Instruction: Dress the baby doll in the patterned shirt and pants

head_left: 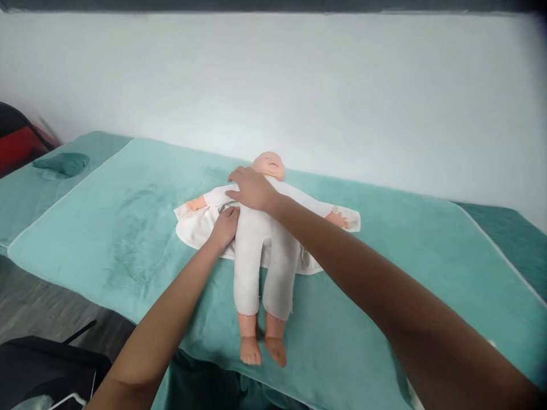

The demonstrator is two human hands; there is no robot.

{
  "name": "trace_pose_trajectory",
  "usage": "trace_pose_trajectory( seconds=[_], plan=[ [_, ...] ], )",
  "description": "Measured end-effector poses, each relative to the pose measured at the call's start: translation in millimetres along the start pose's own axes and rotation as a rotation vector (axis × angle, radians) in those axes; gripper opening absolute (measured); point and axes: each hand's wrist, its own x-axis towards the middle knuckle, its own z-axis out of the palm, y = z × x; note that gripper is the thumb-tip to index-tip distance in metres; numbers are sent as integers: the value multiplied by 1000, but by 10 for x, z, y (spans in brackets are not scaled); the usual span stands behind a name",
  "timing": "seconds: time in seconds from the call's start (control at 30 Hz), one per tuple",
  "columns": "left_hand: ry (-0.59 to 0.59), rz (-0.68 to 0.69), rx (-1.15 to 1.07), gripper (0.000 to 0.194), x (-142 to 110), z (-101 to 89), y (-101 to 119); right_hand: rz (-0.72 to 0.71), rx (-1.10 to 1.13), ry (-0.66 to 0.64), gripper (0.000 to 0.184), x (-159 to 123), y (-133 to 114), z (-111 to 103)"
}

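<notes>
A baby doll (pixel 250 245) lies on its back on a green cover, its head toward the wall and its bare feet toward me. It is clothed in white, arms spread to both sides. A white garment (pixel 192 229) is laid out flat beneath it. My right hand (pixel 254 191) rests over the doll's upper chest and shoulder at the left, fingers apart. Lower down, my left hand (pixel 226 228) is at the doll's side with its fingers pressed together on the white garment. My right forearm crosses over part of the doll's trunk.
The green cover (pixel 128 228) spreads over a long bed against a white wall (pixel 273 85). A face hole (pixel 62 164) shows in the bed's left end. Black and red items (pixel 19 142) stand beyond that end. A dark object (pixel 51 370) is below at the lower left.
</notes>
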Motion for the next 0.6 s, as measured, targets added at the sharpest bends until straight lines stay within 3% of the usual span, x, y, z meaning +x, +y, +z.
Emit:
trace_pose_trajectory(
  seconds=[0.1,0.2,0.3,0.37,0.4,0.47,0.6],
  plan=[
    [-27,-13,-70,27,77,-26,1,-100,-38,-224,37,236,-226,160],
    [-209,-156,-205,26,126,-142,39,-134,-42,-317,30,358,-261,256],
    [-421,-206,-142,19,200,-300,102,-89,15,-270,28,288,-190,240],
    [-456,-76,19,19,262,-380,116,-26,114,-144,27,160,-131,172],
    [-419,21,120,22,295,-404,103,3,165,-62,28,91,-105,131],
    [-220,207,338,27,364,-426,27,38,235,33,27,-21,-67,52],
    [269,330,667,18,520,-455,-255,31,260,2,26,-68,-52,-11]
  ],
)
